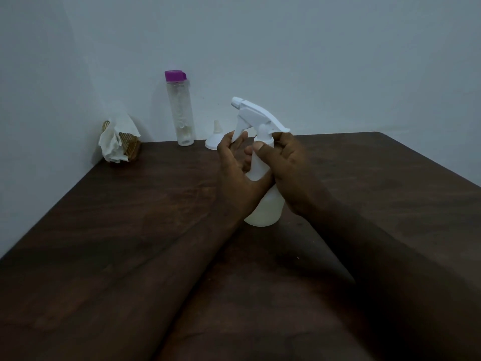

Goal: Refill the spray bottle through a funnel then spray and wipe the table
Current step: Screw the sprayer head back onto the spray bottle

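A white spray bottle (264,209) stands upright in the middle of the dark wooden table (130,217), its trigger head pointing left. My left hand (235,168) wraps the bottle's body just below the trigger. My right hand (282,162) grips the collar under the spray head with thumb and fingers. A small white funnel (214,139) sits upside down on the table behind the bottle. A tall clear water bottle (181,113) with a purple cap stands at the back, close to the wall.
A woven holder with crumpled white paper towel (117,142) sits in the back left corner against the wall. The table's left edge runs diagonally toward me, and its right edge falls off at the far right.
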### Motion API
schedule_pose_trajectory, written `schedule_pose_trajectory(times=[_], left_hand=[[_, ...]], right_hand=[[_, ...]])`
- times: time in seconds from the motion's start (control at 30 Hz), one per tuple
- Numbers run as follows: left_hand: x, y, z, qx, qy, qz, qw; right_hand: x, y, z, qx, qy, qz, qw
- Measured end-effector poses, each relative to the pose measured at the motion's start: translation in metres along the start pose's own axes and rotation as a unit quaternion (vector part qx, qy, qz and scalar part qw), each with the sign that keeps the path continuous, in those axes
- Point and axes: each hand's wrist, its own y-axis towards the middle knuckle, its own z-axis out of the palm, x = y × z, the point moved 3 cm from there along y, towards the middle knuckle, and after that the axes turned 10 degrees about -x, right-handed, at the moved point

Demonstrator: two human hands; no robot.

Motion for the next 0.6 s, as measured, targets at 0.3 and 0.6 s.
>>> schedule_pose_trajectory(times=[0.3,0.6], left_hand=[[0.0040,0.0008,0.0016,0.006,-0.002,-0.003,1.000],[0.0061,0.0002,0.0028,0.006,0.015,0.002,1.000]], right_hand=[[-0.0019,0.0007,-0.0001,0.007,-0.022,-0.021,1.000],[-0.0064,0.0005,0.0019,-0.002,-0.054,-0.047,0.997]])
